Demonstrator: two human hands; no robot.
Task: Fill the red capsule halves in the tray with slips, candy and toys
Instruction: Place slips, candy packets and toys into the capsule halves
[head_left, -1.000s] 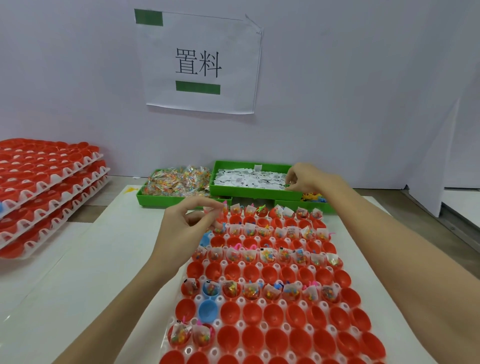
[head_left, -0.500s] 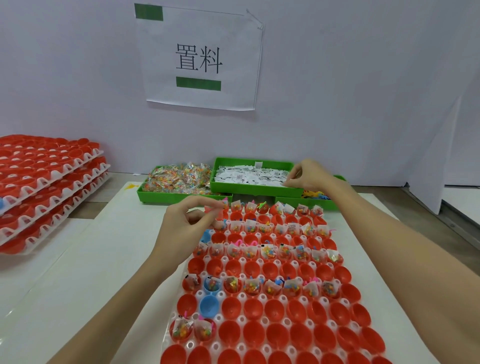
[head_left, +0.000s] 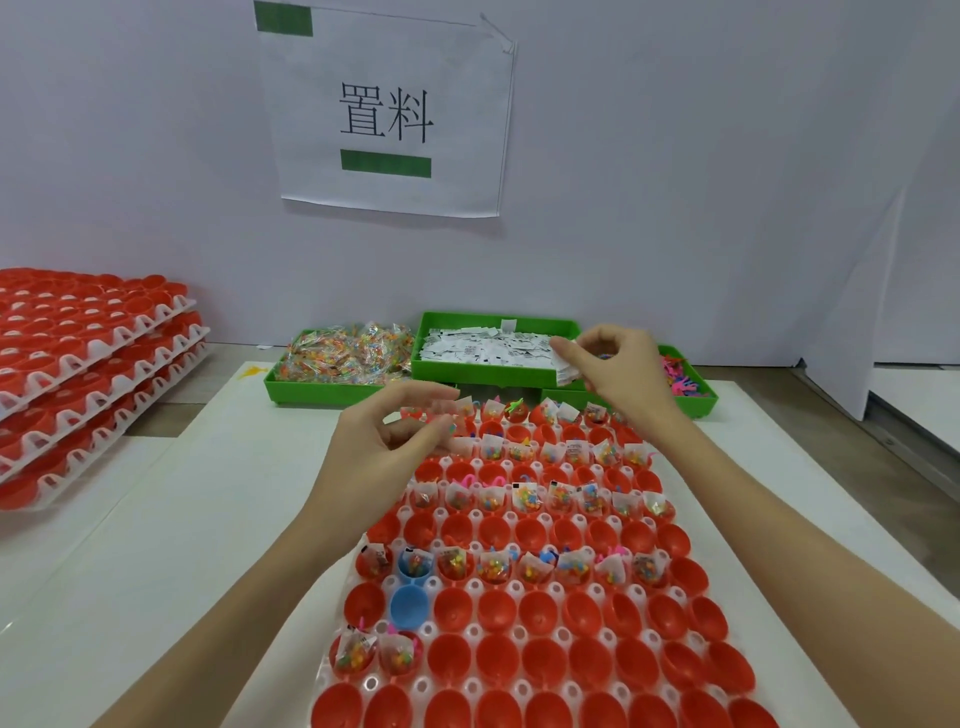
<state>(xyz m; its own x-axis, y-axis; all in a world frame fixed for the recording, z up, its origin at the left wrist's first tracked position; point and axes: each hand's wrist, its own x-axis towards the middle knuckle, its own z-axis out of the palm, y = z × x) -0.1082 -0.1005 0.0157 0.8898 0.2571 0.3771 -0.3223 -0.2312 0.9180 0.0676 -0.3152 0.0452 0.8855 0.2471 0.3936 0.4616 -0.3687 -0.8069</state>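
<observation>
A white tray (head_left: 474, 587) of red capsule halves (head_left: 540, 608) lies in front of me; several rows hold slips, candy packets and toys, other rows are bare. Two halves (head_left: 410, 605) near the left edge are blue. My right hand (head_left: 623, 366) hovers over the tray's far end, at the front edge of the green slip bin (head_left: 441, 366). It pinches a few white slips (head_left: 563, 366). My left hand (head_left: 379, 447) floats above the tray's far left corner with its fingers loosely curled. I see nothing held in it.
A green bin of candy packets (head_left: 337, 361) stands left of the slip bin, and a green bin of coloured toys (head_left: 685, 382) stands to its right. A stack of red capsule trays (head_left: 88, 364) sits at the far left. A paper sign (head_left: 387, 111) hangs on the back wall.
My right hand has lifted out of the slip bin with slips and come a little toward me. The fingers of my left hand have spread apart slightly.
</observation>
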